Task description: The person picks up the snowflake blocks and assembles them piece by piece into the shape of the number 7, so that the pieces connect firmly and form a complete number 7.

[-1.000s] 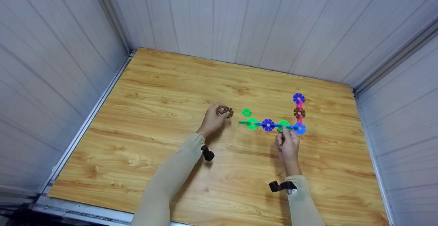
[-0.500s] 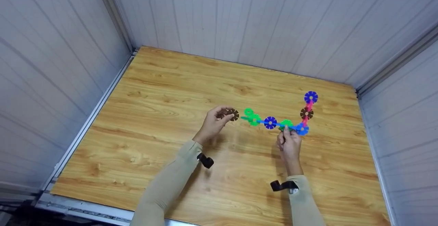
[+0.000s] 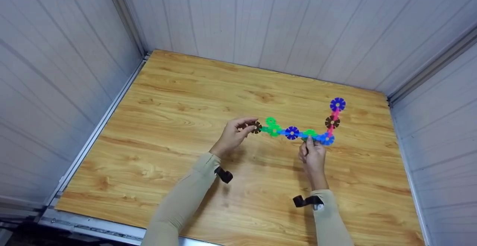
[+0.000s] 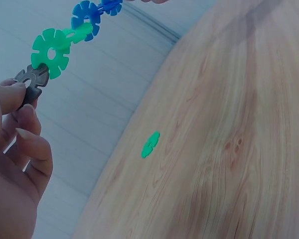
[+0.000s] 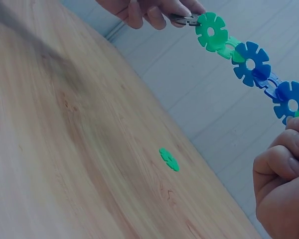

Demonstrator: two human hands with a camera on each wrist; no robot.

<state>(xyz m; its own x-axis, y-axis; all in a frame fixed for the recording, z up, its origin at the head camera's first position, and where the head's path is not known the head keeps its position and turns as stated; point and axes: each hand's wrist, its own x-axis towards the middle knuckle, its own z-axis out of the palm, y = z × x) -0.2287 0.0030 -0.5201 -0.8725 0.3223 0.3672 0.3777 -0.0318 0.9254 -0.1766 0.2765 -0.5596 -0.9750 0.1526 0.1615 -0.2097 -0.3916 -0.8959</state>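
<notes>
My left hand (image 3: 233, 136) pinches a brown slotted snowflake disc (image 3: 256, 127) between thumb and fingers. Its edge meets a green disc (image 4: 51, 52) at the left end of a linked chain; how deep the slots engage, I cannot tell. The chain runs right through green and blue discs (image 3: 292, 132), then turns away through pink pieces and another brown disc (image 3: 332, 122) to a dark blue disc (image 3: 337, 104). My right hand (image 3: 313, 158) grips the chain near its corner, thumb on top, partly covering a green disc (image 3: 309, 133). The chain is held above the table.
A loose green disc (image 4: 150, 144) lies flat on the wood-grain table (image 3: 179, 100), behind the chain in the head view. Pale panelled walls (image 3: 253, 22) stand at the back and both sides. Each wrist bears a black strap-mounted camera (image 3: 223, 174).
My left hand has moved slightly right with the brown disc, closing the gap to the chain's green end. The chain's far arm has swung a little to the right in my right hand.
</notes>
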